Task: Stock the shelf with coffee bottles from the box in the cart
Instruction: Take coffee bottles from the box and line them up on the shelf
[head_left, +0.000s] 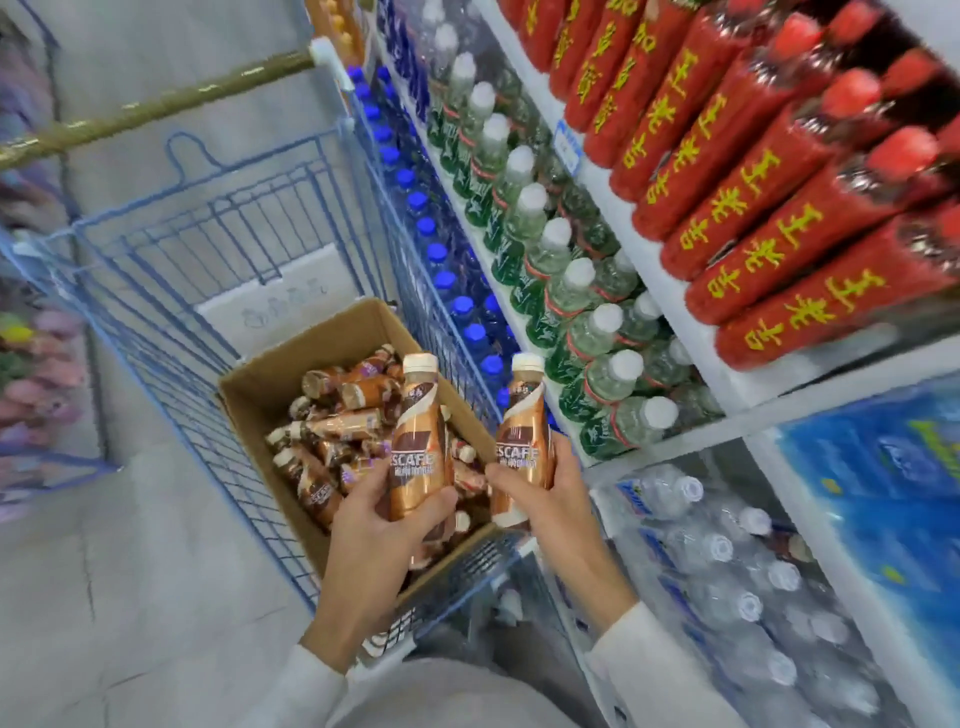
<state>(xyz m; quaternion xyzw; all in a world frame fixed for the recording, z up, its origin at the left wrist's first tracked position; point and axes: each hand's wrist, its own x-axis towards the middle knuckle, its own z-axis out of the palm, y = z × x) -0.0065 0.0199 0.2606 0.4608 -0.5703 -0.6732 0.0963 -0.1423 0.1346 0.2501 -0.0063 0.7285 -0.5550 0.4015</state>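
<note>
**Coffee bottles: 1 in each hand, above the box**

Left hand: fingers and thumb curled round lower half of left bottle. Held cap up, leaning slightly, directly over open cardboard box. Copper-brown label facing camera, white cap on top.

Right hand: gripping right bottle round lower half, thumb across the front. Also cap up, same label and cap. Positioned over the box's right wall and the cart's wire side, nearer the shelf than the left bottle. The 2 held bottles side by side, apart, not touching.

Box seated inside blue wire cart, flaps open, against the cart's right side. Inside: loose bottles of the same coffee, lying on their sides in a jumbled heap, count not readable.

Cart parked just beside the shelf, brown handle at the far end, grey floor underneath.

Shelf contents, top to bottom:
- red-wrapped bottles with yellow characters, in rows;
- green-labelled water bottles with white caps;
- blue-capped bottles, seen through the cart wire;
- shrink-wrapped packs of clear water and blue packs at the bottom.

White sleeves on both forearms.
</note>
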